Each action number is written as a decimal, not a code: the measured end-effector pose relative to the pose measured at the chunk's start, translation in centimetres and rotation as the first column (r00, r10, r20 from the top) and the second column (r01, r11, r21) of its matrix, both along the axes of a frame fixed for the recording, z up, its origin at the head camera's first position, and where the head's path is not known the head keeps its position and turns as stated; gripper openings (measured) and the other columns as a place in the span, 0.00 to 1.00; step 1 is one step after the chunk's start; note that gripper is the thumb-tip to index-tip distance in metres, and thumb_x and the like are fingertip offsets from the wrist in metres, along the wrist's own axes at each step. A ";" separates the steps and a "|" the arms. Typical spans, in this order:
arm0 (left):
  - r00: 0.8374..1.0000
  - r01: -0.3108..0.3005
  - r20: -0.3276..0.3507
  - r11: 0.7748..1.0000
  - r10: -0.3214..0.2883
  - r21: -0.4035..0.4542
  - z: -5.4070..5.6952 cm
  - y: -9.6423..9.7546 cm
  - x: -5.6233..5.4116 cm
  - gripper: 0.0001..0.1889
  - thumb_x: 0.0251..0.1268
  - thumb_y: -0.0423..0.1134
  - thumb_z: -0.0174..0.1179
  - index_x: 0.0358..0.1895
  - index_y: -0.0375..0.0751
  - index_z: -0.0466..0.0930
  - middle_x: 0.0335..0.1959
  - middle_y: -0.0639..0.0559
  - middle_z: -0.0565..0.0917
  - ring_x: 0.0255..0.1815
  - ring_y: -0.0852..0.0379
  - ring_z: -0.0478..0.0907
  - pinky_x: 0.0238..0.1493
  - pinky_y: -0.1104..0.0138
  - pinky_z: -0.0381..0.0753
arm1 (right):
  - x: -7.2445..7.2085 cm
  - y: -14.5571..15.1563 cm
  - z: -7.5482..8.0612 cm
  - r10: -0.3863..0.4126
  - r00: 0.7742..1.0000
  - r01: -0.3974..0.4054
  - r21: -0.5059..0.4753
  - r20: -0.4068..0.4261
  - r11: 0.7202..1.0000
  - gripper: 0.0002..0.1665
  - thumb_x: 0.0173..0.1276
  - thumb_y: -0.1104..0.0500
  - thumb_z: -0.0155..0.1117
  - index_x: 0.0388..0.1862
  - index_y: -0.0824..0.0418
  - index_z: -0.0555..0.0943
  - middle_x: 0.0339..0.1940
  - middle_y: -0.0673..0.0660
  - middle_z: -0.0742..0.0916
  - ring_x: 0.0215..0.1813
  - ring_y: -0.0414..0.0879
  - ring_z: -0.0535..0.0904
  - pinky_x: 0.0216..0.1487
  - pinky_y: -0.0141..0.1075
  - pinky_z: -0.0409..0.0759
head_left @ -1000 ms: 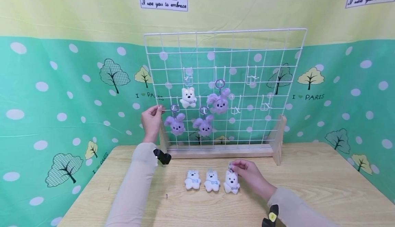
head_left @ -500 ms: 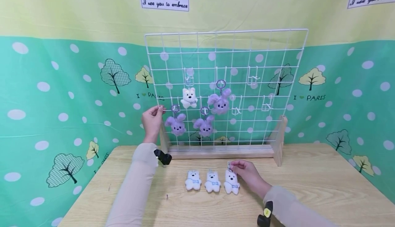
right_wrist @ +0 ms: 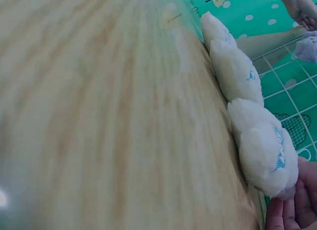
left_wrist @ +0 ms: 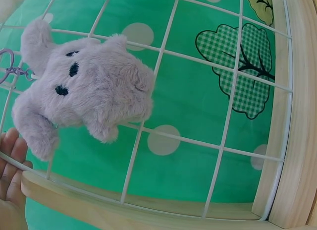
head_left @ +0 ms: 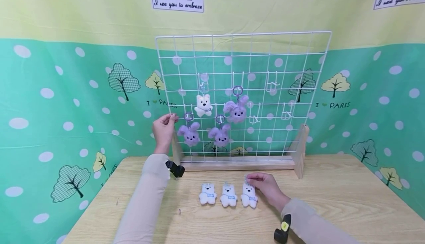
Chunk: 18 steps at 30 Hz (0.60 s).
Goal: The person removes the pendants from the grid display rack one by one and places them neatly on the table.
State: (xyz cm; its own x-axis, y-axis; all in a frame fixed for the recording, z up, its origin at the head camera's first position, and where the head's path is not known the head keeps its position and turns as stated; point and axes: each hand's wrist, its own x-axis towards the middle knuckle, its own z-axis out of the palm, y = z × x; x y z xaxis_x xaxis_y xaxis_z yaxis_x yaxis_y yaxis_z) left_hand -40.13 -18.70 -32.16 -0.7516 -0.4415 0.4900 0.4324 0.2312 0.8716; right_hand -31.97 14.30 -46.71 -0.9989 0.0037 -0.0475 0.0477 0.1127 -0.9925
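Head view: the bench [head_left: 332, 199] carries a white wire rack [head_left: 244, 34] on wooden feet [head_left: 301, 153]. Both hands pinch: the left hand [head_left: 162, 132] the rack's left edge, the right hand [head_left: 269, 189] the top of a white plush bear [head_left: 248, 197] lying on the bench. Three purple plush rabbits [head_left: 237, 112] hang from the rack. Another white bear [head_left: 203, 106] hangs left of the upper rabbit; two other bears [head_left: 228, 196] lie beside the gripped one.

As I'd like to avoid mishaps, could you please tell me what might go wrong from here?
The right hand holds the rightmost white plush only at its top end, so it might slip. The middle white plush lies close by and could be nudged. The left hand grips the edge of the wire grid; a tug could swing the hanging purple rabbits.
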 end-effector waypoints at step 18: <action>1.000 -0.015 -0.002 1.000 0.015 -0.009 -0.1 0.0 0.0 0.12 0.65 0.41 0.60 0.44 0.36 0.84 0.39 0.40 0.86 0.36 0.60 0.84 0.39 0.76 0.81 | -0.2 -0.4 -0.5 -0.024 0.999 0.027 0.087 -0.030 0.996 0.11 0.54 0.68 0.70 0.38 0.65 0.84 0.35 0.55 0.87 0.38 0.44 0.80 0.41 0.33 0.79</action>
State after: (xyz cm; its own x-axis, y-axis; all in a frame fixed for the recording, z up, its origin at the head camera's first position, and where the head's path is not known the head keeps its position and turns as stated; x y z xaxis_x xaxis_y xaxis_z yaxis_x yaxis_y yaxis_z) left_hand -40.09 -18.70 -32.29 -0.7442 -0.4481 0.4953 0.4305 0.2452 0.8686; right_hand -32.12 13.90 -47.20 -0.9993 0.0319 -0.0169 0.0229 0.1983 -0.9799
